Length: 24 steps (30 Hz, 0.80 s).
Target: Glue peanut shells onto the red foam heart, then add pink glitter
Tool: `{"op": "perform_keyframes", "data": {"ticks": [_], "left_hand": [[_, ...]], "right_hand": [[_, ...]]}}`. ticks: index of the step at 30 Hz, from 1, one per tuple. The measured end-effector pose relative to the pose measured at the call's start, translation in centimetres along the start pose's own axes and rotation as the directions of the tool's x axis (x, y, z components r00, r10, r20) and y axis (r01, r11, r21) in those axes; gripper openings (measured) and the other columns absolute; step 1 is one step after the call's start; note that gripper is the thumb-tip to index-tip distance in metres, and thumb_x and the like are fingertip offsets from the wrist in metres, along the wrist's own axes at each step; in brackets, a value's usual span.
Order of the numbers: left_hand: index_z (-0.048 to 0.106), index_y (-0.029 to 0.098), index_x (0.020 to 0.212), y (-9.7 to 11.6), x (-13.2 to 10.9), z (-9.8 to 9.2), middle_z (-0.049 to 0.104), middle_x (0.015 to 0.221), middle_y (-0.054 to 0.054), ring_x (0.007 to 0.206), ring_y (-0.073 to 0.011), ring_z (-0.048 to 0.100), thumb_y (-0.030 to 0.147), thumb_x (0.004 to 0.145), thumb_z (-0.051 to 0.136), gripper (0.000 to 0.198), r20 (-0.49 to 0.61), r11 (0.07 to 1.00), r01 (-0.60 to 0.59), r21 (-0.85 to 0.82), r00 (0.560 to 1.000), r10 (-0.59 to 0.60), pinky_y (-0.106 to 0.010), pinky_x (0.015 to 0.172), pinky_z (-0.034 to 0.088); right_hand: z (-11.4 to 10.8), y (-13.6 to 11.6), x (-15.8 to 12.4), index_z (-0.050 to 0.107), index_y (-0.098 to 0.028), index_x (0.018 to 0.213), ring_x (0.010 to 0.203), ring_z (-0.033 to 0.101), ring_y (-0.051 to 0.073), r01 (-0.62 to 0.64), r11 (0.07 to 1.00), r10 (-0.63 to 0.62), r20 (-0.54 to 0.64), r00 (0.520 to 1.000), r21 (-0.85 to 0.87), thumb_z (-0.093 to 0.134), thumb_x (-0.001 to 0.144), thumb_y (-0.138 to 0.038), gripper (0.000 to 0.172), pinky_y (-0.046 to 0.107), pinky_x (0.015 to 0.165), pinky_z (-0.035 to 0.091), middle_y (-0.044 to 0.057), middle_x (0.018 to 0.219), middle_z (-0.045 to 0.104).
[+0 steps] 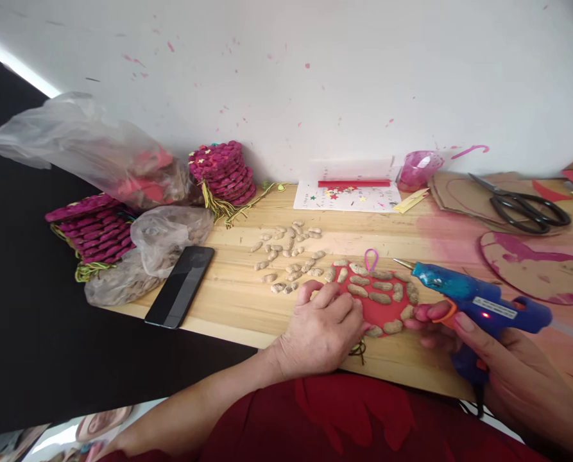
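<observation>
My right hand [512,359] is wrapped round a blue hot glue gun [488,298], with a finger at its orange trigger. The gun's metal tip points left, over the edge of a red flat piece [377,313] on which peanuts stand in a ring and in inner rows. My left hand [322,327] lies over the left edge of that piece, fingers curled and closed; what is under the fingertips is hidden. A pink loop [371,260] sticks out at its top. Loose unshelled peanuts [293,260] are scattered left of it.
A phone [180,287], plastic bags [122,154] and two bundles of purple braided pieces [221,173] lie at the left. Behind are a paper sheet [310,199] with small stars and a pink cup [418,168]. Black-handled scissors [527,212] rest on cardboard at the right.
</observation>
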<state>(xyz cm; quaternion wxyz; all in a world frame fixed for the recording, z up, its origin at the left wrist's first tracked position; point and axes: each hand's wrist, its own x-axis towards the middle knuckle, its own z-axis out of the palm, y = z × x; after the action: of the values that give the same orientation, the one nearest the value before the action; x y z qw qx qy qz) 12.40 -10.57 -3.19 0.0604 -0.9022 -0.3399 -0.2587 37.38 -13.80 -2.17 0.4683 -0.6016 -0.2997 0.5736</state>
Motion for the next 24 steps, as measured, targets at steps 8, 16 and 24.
{"op": "perform_keyframes", "data": {"ticks": [8,16,24], "left_hand": [[0.067,0.013,0.108,0.04,-0.30,0.24,0.071,0.093,-0.004,0.096,-0.0228,0.061,0.032,0.102,0.055,0.023,-0.008,1.000,-0.004,0.005,1.000,0.004,-0.040,0.087,0.037],[0.068,0.017,0.108,0.15,-0.25,0.23,0.071,0.093,-0.004,0.100,-0.0221,0.061,0.035,0.102,0.053,0.024,-0.013,0.999,0.031,0.035,0.999,-0.030,-0.042,0.091,0.037],[0.067,0.016,0.110,0.09,-0.26,0.17,0.072,0.095,-0.004,0.099,-0.0227,0.062,0.034,0.101,0.056,0.022,0.003,0.999,0.026,0.020,1.000,-0.026,-0.042,0.089,0.037]], "right_hand": [[0.40,-0.34,-0.03,0.078,-0.023,0.074,0.082,0.076,0.027,-0.022,0.998,0.022,-0.005,1.000,0.053,0.095,0.052,-0.049,0.038,0.024,0.065,0.065,0.009,0.094,0.080],[-0.10,0.10,0.09,0.077,-0.025,0.081,0.087,0.076,0.028,0.003,1.000,-0.003,0.024,1.000,0.009,0.092,0.058,-0.048,0.036,0.025,0.070,0.066,0.007,0.096,0.080],[0.29,-0.10,0.10,0.075,-0.023,0.070,0.076,0.076,0.029,0.005,1.000,-0.005,-0.024,1.000,-0.027,0.091,0.053,-0.057,0.041,0.029,0.061,0.065,0.010,0.082,0.079]]}}
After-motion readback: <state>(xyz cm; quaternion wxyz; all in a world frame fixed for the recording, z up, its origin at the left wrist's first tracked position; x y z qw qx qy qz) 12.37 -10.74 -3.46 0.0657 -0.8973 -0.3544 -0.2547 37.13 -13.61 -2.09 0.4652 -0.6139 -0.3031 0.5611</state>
